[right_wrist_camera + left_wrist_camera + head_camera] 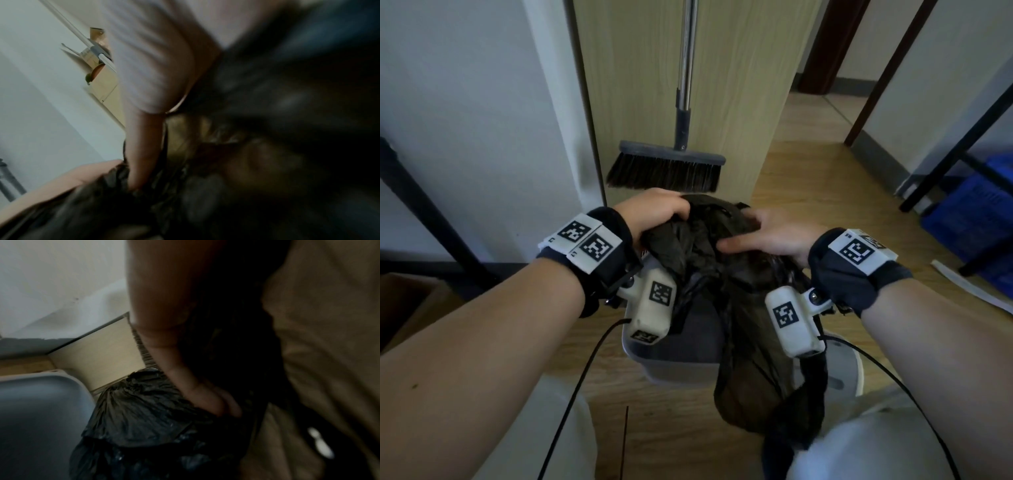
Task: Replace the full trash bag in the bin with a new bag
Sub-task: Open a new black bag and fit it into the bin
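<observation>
Black trash bag [698, 240], glossy with a brownish tinge where light passes through. Grey bin [681, 342] with a paler rim. Broom [667, 168]: dark brown bristles, grey head, silver handle. Pale wood-grain panel [739, 85] behind it, light wooden floor [808, 192], white wall [465, 102]. Blue crate [976, 219] on the right. Black wristbands [613, 253] carry white tags with black square patterns.

A broom [671, 161] leans against the pale wooden cabinet [739, 85] ahead of me, bristles down. To my right a blue crate [977, 216] sits under a black-framed table [962, 144]. A cardboard box [410, 301] stands to my left.
</observation>
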`<state>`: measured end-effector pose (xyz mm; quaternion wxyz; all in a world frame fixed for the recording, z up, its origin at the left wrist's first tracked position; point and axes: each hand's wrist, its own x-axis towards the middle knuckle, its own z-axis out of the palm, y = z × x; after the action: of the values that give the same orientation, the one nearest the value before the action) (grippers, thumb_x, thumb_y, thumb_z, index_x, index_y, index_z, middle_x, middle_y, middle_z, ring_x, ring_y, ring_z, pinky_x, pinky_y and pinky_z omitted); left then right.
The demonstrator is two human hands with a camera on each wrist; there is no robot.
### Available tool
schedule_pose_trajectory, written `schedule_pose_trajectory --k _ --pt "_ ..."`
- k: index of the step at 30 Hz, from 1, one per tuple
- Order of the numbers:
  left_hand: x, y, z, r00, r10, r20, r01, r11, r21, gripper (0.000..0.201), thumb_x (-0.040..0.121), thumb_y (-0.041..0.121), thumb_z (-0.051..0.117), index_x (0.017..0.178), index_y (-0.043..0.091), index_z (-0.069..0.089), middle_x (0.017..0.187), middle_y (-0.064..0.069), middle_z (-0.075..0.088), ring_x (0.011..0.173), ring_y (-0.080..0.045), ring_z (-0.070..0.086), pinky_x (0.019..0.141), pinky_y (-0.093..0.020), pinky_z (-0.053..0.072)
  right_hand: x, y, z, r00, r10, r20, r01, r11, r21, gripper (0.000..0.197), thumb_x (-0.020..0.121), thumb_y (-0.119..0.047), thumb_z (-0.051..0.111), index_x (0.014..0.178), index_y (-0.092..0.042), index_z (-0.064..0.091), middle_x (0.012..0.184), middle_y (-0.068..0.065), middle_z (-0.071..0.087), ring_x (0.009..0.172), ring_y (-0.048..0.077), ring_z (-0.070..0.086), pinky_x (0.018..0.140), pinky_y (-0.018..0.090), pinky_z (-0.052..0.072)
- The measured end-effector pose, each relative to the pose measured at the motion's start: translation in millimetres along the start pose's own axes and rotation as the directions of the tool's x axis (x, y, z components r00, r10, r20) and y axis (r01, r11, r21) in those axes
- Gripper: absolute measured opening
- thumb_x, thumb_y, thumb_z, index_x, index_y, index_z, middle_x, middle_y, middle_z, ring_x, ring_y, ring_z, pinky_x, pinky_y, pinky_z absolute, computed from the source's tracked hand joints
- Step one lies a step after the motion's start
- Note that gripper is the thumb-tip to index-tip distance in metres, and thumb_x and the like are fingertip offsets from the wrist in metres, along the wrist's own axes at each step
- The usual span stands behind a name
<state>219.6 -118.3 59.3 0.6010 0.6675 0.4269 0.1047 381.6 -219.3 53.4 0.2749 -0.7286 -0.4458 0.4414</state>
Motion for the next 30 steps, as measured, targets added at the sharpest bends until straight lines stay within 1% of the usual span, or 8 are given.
schedule_pose_trajectory --k 3,7,10,13,16,20,27,30 --pt "4 -4 -4 0.996 -0.079 -0.037 0.073 0.985 -0.154 0.016 0.086 -0.002 0.042 0.076 0.008 0.05 0.069 -0.012 0.049 0.06 -0.022 0.051 0.059 -0.026 0.044 -2 9 2 0.987 0.094 0.131 -0.073 0.985 -0.157 0.035 0.072 -0.017 0.079 0.105 -0.021 0.066 0.101 0.0 0.072 0.093 0.016 0.068 0.082 0.027 0.054" --pt "11 -11 -6 0.986 -0.137 -0.09 0.118 0.974 -0.195 0.021 0.085 -0.003 0.04 0.068 0.01 0.043 0.067 -0.01 0.046 0.057 -0.021 0.05 0.055 -0.026 0.044 2 18 -2 0.977 0.211 0.039 -0.153 0.815 -0.558 0.029 0.076 -0.01 0.073 0.104 -0.012 0.067 0.097 0.004 0.064 0.094 0.023 0.059 0.077 0.031 0.049" --pt "17 -19 -11 0.975 -0.182 -0.13 0.163 0.976 -0.146 0.02 0.085 0.0 0.04 0.068 0.009 0.043 0.067 -0.01 0.046 0.058 -0.022 0.049 0.058 -0.027 0.043 5 24 -19 0.963 0.133 -0.233 -0.228 0.864 -0.45 0.016 0.08 -0.003 0.059 0.076 -0.018 0.063 0.079 0.004 0.06 0.081 0.024 0.056 0.057 0.027 0.042" --pt "21 -28 -18 0.961 -0.216 -0.171 0.209 0.976 -0.056 0.018 0.087 0.003 0.042 0.07 0.006 0.048 0.069 -0.012 0.048 0.061 -0.024 0.049 0.059 -0.028 0.041 4 31 -37 0.811 0.075 -0.58 -0.232 0.952 -0.2 0.022 0.083 -0.004 0.051 0.094 -0.016 0.065 0.093 0.01 0.065 0.091 0.03 0.061 0.076 0.036 0.052" --pt "25 -39 -23 0.952 -0.231 -0.201 0.238 0.971 0.013 0.019 0.087 0.003 0.042 0.069 0.004 0.048 0.071 -0.014 0.049 0.063 -0.025 0.049 0.061 -0.03 0.041 4 38 -46 0.692 0.133 -0.709 -0.224 0.974 -0.037 0.026 0.086 -0.008 0.049 0.109 -0.014 0.061 0.107 0.013 0.064 0.098 0.032 0.059 0.08 0.037 0.049" --pt "27 -43 -18 0.963 -0.079 -0.259 0.127 0.977 0.173 0.009 0.084 0.007 0.051 0.093 0.005 0.055 0.089 -0.014 0.057 0.087 -0.03 0.057 0.079 -0.037 0.046 10 38 -41 0.762 0.241 -0.601 -0.176 0.97 0.166 0.032 0.092 -0.017 0.05 0.122 -0.008 0.055 0.111 0.013 0.062 0.101 0.033 0.059 0.085 0.039 0.047" --pt "24 -48 6 0.999 0.042 0.014 -0.044 0.865 0.5 0.096 0.076 0.026 0.076 0.15 0.017 0.016 0.143 -0.008 0.042 0.125 -0.025 0.046 0.09 -0.023 0.035 11 8 -12 0.928 0.144 -0.342 -0.083 0.979 0.186 0.008 0.091 -0.02 0.059 0.086 -0.014 0.058 0.083 0.007 0.064 0.077 0.024 0.061 0.075 0.032 0.048" --pt "25 -49 11 0.998 -0.028 0.056 -0.014 0.769 0.639 0.056 0.085 0.023 0.066 0.135 0.009 0.046 0.127 -0.012 0.057 0.109 -0.025 0.056 0.083 -0.026 0.039 9 0 -8 0.949 0.069 -0.307 -0.015 0.984 0.176 0.008 0.089 -0.015 0.057 0.085 -0.016 0.065 0.078 0.006 0.065 0.068 0.019 0.061 0.063 0.025 0.047"
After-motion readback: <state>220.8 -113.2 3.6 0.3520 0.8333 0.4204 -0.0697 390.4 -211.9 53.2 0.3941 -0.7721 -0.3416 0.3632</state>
